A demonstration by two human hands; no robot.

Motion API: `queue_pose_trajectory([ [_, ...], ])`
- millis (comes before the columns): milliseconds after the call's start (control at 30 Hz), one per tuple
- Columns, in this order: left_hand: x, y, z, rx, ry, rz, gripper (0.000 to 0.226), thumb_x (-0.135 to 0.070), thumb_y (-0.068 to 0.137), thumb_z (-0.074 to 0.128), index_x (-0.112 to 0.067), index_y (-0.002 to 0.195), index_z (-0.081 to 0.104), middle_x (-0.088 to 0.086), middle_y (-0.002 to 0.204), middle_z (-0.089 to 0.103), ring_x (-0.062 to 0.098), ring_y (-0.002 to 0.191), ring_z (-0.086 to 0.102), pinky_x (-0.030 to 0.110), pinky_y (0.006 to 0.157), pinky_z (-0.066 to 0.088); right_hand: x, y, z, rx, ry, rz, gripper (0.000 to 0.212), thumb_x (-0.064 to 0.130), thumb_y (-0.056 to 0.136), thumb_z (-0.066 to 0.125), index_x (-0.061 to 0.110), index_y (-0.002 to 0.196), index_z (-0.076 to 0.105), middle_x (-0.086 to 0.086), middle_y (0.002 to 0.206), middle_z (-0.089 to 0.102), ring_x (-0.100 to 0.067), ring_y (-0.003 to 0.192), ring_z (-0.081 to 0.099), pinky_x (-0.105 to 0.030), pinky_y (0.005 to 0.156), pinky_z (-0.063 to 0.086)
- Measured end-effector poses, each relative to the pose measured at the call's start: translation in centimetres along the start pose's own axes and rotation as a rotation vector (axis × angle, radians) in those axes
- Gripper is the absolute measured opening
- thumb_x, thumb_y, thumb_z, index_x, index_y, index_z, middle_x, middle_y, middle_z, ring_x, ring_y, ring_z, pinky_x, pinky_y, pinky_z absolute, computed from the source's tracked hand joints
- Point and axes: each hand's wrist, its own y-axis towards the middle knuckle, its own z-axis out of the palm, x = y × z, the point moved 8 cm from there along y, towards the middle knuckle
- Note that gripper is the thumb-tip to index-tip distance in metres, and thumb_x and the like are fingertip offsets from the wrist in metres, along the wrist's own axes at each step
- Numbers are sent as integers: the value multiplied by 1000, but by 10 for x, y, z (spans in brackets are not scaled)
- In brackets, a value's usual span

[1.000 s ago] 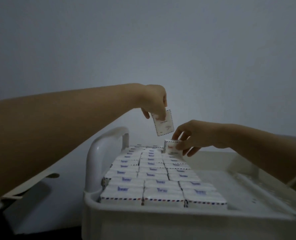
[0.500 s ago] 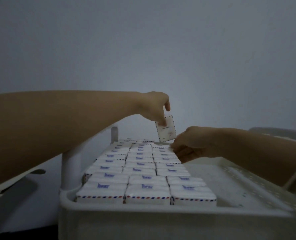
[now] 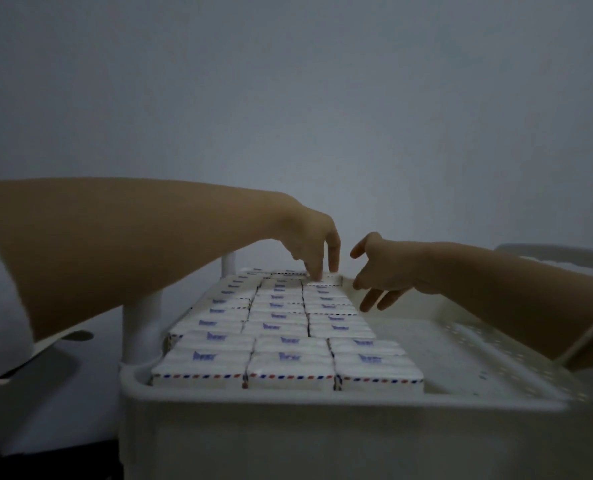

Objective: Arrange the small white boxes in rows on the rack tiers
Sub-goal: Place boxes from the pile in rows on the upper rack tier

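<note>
Small white boxes with red-and-blue dashed edges and blue print lie flat in three rows on the top tier of a white plastic rack. My left hand reaches over the far end, its fingertips pointing down and pressing on the last box of the right-hand row. My right hand hovers just right of that box with fingers spread and holds nothing. The right part of the tier is bare perforated plastic.
A white upright post of the rack rises at the tier's left edge. A plain grey wall stands behind. A dark object lies low at the left, and a pale rounded edge shows at the far right.
My left hand lowered the box it held upright and laid it flat at the far end of the right row. My right hand let go of its box and opened.
</note>
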Motion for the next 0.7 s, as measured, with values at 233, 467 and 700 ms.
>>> queue_pose_trajectory([
  [233, -6, -41, -14, -56, 86, -75, 37, -15, 96, 52, -23, 132, 57, -1, 130, 59, 17, 119, 55, 34, 103, 45, 34, -33, -25, -114, -205, -135, 41, 6, 94, 50, 14, 133, 44, -10, 113, 64, -19, 85, 69, -33, 77, 58],
  [467, 21, -211, -62, -875, -178, -75, 16, -22, 92, 56, -26, 108, 57, -8, 90, 66, -1, 52, 62, 19, 55, 43, 116, -156, 0, -337, -141, -665, 4, 33, 91, 60, 32, 87, 60, 11, 73, 63, 0, 62, 57, -17, 56, 42],
  [700, 78, -340, 64, -892, -346, -216, 12, -37, 82, 53, -38, 93, 56, -20, 79, 65, 5, 53, 61, 37, 62, 55, 174, -245, 124, -215, 129, -1059, 3, 22, 86, 64, 23, 89, 62, 10, 60, 59, -3, 51, 49, -14, 53, 35],
])
